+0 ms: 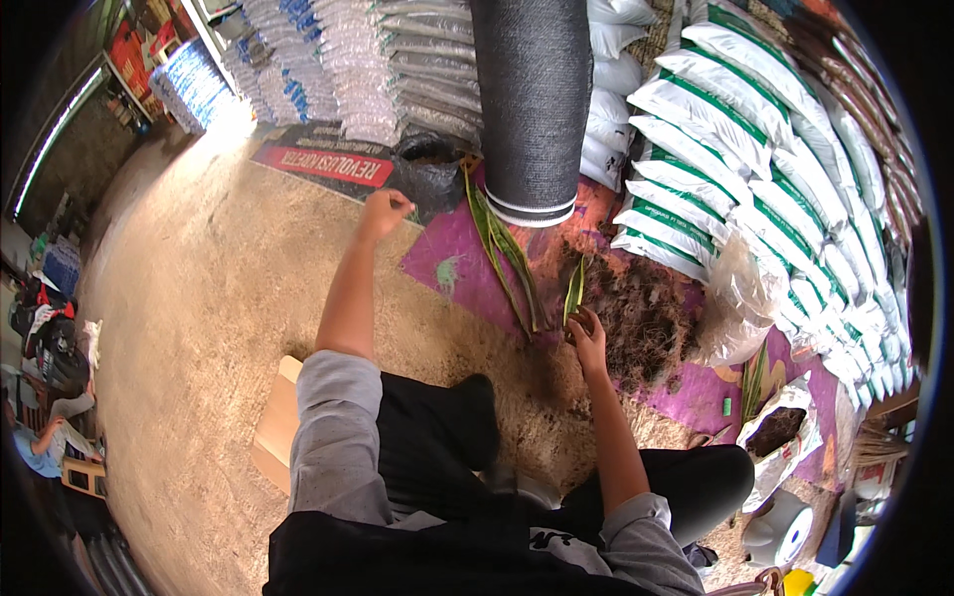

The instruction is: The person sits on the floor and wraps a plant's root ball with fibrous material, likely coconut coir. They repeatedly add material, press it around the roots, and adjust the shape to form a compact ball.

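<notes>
My right hand (588, 336) is closed round the lower end of a short green snake plant leaf (574, 286) with yellow edges, which stands upright from the fingers. My left hand (384, 213) reaches forward near a black plastic bag (433, 179). Its fingers are pinched together, and whatever may be between them is too small to make out. Between the hands, long snake plant leaves (502, 253) lie on a purple sheet (447, 253). Just right of my right hand spreads a heap of dark soil with roots (646, 323).
A black mesh roll (535, 99) stands ahead. White and green sacks (696, 149) are stacked at the right, behind a clear plastic bag (740, 303). An open white sack of soil (785, 437) sits closer. Cardboard (276, 422) lies left; a person (50, 437) sits far left.
</notes>
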{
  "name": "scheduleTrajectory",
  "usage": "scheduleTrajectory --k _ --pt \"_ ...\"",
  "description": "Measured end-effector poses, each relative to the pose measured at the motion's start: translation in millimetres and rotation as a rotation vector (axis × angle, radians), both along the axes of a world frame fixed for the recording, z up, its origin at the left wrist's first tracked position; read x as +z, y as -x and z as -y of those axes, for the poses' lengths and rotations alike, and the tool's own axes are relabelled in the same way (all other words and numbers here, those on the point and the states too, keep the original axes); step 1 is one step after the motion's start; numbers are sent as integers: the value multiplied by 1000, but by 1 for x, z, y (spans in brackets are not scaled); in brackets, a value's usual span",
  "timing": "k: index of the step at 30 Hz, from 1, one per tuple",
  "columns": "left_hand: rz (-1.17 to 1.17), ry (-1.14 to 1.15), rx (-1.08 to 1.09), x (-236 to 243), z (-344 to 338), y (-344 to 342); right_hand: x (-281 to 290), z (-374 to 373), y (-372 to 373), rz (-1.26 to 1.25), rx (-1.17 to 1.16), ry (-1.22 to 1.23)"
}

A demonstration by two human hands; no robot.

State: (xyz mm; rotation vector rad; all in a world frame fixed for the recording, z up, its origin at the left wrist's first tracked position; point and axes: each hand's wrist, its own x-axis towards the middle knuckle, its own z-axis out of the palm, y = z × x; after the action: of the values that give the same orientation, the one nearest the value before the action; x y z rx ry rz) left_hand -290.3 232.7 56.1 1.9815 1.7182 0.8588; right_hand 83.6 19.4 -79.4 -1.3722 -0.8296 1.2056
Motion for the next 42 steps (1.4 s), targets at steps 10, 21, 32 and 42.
scheduleTrajectory --k 10,21,32,42 --pt "-185 -536 -23 159 5 -31 -3 7 -25 -45 -57 -224" --pt "-162 -589 50 165 24 -11 8 19 -28 50 -50 -240" --pt "111 -233 -211 157 31 -14 26 24 -7 93 68 -184" --pt "555 -204 -278 130 81 -39 86 -63 100 457 496 -390"
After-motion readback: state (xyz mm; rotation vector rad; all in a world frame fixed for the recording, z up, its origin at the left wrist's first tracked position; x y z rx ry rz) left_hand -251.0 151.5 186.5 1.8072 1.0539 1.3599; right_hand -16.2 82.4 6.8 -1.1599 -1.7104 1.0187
